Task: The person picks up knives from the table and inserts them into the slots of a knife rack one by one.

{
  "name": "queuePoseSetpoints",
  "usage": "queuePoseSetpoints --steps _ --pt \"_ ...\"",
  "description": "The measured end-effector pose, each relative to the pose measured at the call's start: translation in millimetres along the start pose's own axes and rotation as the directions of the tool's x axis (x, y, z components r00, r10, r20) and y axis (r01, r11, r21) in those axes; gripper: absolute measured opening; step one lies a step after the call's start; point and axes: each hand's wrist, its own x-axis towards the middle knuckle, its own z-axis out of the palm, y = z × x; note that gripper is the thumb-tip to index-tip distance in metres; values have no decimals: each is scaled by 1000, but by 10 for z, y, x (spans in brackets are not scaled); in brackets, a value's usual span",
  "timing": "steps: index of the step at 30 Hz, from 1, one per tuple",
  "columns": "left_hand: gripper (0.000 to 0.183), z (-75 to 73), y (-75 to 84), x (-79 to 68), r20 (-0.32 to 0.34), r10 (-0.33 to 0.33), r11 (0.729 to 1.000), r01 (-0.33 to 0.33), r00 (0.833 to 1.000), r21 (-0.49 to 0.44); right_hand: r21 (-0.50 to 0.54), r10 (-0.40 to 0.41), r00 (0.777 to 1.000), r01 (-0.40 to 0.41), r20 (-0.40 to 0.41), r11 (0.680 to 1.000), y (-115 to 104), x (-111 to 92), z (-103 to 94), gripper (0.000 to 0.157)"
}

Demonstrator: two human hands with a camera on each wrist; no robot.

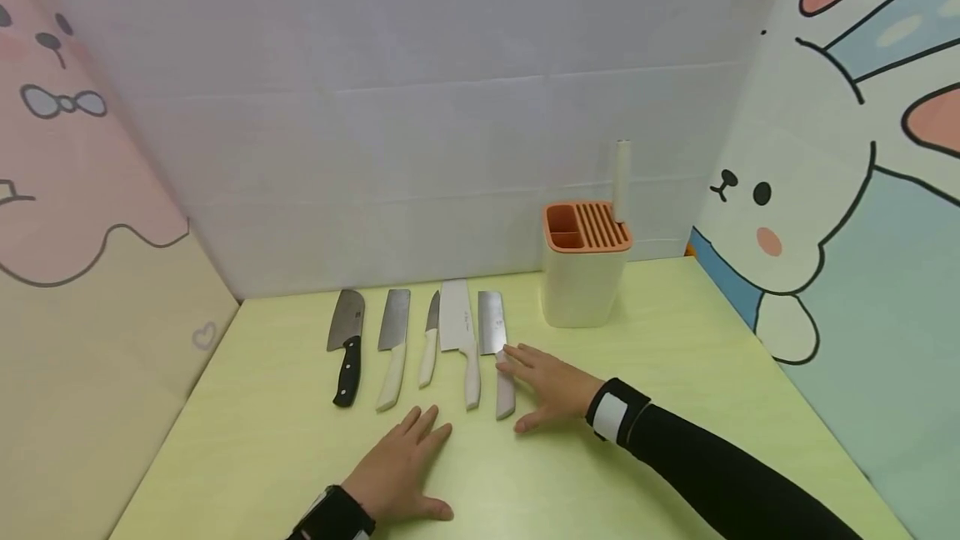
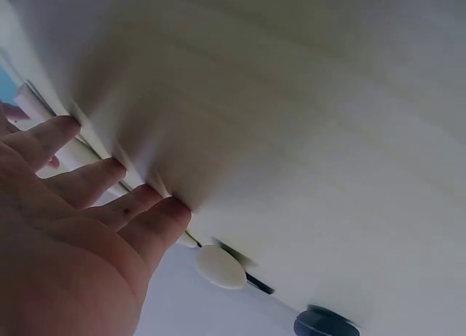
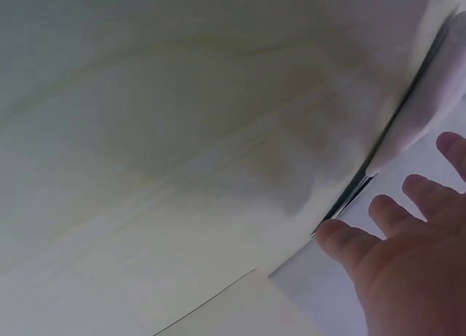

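Several knives lie side by side on the table, blades pointing away. From the left come a black-handled cleaver (image 1: 349, 365), a white-handled cleaver (image 1: 393, 348), a small paring knife (image 1: 429, 352), a wide white-handled knife (image 1: 457, 319) and a cleaver with a pale handle (image 1: 492, 322). My right hand (image 1: 555, 386) spreads its straight fingers over that pale handle (image 3: 429, 99); whether they touch it I cannot tell. My left hand (image 1: 401, 465) is spread low over the table, nearer me than the knives. In the left wrist view its fingers (image 2: 156, 227) are extended, holding nothing.
A cream knife block (image 1: 581, 290) with an orange slotted top stands behind and right of my right hand. A white upright bar (image 1: 622, 182) rises at its back right corner. Walls with cartoon prints enclose the pale green table (image 1: 247, 440) at the back and sides.
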Motion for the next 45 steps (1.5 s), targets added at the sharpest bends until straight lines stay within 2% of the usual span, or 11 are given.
queuePoseSetpoints --steps 4,9,17,22,27,33,40,45 --pt "112 36 -10 -4 -7 7 1000 -7 1000 -1 -30 0 1000 0 19 1000 5 -13 35 94" --pt "113 77 -30 -2 -4 16 1000 -16 1000 7 -15 23 999 -23 24 1000 21 -31 77 89" --pt "113 68 -21 -3 -16 24 1000 -24 1000 14 -27 32 997 -34 -64 999 14 -33 93 73" --pt "112 84 -22 -1 -10 20 1000 -19 1000 8 -35 36 996 -39 -85 999 2 -100 76 71" --pt "112 77 -11 -4 -7 17 1000 -17 1000 -9 -14 43 997 -44 -68 999 -8 -237 41 70" --pt "110 64 -2 -2 28 -5 999 6 1000 -39 26 59 998 -59 -26 998 -16 -468 9 69" --pt "109 50 -11 -7 23 6 999 -5 1000 -36 -8 34 998 -34 -48 999 -8 -742 37 69" --pt "109 46 -27 -6 17 9 999 -8 1000 -41 -20 34 999 -34 -24 999 -32 -852 -7 69"
